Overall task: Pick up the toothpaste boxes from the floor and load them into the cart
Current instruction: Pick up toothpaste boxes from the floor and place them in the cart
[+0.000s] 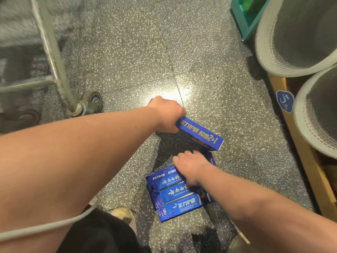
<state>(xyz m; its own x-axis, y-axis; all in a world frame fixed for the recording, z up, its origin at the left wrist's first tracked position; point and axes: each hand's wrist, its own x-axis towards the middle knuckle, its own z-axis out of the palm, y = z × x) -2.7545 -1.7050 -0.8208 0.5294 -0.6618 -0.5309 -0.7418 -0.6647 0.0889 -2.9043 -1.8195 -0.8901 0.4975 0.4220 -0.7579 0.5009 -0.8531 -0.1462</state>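
A blue toothpaste box (200,134) with yellow lettering is tilted on its edge above the floor, and my left hand (166,114) is closed over its upper left end. A second blue toothpaste box (175,196) lies flat on the speckled floor just below it, face up. My right hand (191,167) rests on the flat box's far edge with fingers curled over it. The cart's metal frame (52,52) and one caster wheel (92,102) stand at the left, close to my left hand.
Two white mesh baskets (295,39) sit at the right on a wooden shelf edge (299,136) with a blue price tag (284,101). A green crate (246,19) is at the top right. A grey cable (45,225) crosses my left arm. My shoes (125,216) are at the bottom.
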